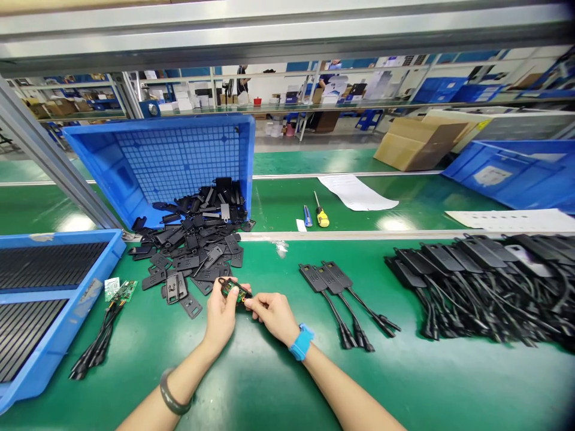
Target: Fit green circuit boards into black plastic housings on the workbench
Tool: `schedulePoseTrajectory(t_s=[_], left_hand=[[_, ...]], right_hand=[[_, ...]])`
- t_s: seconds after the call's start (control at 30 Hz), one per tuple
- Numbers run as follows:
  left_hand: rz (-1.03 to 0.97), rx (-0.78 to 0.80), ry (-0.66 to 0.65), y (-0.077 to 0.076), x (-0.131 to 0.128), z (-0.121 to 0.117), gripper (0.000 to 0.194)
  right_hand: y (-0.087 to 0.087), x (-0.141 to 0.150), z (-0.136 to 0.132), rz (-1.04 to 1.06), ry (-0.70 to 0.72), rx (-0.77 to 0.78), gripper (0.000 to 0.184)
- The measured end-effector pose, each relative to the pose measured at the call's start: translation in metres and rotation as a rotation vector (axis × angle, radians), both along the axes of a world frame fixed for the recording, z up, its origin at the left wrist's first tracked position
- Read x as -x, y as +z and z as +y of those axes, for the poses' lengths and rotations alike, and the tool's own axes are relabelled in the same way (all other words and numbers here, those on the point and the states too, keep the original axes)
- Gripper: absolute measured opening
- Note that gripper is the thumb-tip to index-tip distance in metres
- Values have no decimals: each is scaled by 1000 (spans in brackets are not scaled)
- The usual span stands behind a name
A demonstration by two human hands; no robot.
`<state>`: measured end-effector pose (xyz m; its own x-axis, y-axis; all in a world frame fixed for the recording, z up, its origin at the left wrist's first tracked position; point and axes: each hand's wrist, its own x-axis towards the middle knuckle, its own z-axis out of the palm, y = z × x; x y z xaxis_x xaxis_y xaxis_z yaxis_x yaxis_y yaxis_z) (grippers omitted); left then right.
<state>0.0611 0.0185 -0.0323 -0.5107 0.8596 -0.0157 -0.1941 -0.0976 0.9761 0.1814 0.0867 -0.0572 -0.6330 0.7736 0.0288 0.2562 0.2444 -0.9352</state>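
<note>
Near the middle of the green bench, my left hand [220, 317] grips a black plastic case [224, 280] with its thumb on top. A green circuit board [229, 290] lies in that case, tilted towards me. My right hand [276, 317] is closed in a pinch at the board's near right end, where orange wires [244, 298] show; its fingertips partly hide them. Just beyond my left hand spreads a heap of black case halves [186, 262], spilling from a tipped blue crate [179, 161]. Right of my hands lie three closed black cases [326, 277] with cables.
A blue tray [96, 287] and several cabled circuit boards [120, 291] sit left. Finished-looking cabled units [453, 257] are piled right. Behind are a yellow screwdriver [322, 216], a blue cutter [308, 215], paper [357, 193] and a cardboard box [411, 143]. A metal beam [269, 33] crosses overhead.
</note>
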Motion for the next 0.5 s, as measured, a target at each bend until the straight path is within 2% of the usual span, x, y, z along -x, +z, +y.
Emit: schedulePoseTrajectory(t_s=[0.07,0.13,0.23,0.3,0.37,0.5], left_hand=[[-74,46,-29,1,2,1,38],[-72,103,-80,1,3,3,40],[51,164,-175,-3,2,3,31],[92,181,-216,-6,1,2,22],[191,200,-245,-8,-1,0,14],[420,246,-295,-10,0,-1,9]], right_hand=[[4,-1,-2,3,37,-62,36],[10,-3,-3,12,20,-204,39],[15,-8,-1,53,-47,-425,27],[14,-11,2,58,-30,-560,21],[12,-14,7,19,10,-694,22],[8,-15,12,-41,55,-826,22]])
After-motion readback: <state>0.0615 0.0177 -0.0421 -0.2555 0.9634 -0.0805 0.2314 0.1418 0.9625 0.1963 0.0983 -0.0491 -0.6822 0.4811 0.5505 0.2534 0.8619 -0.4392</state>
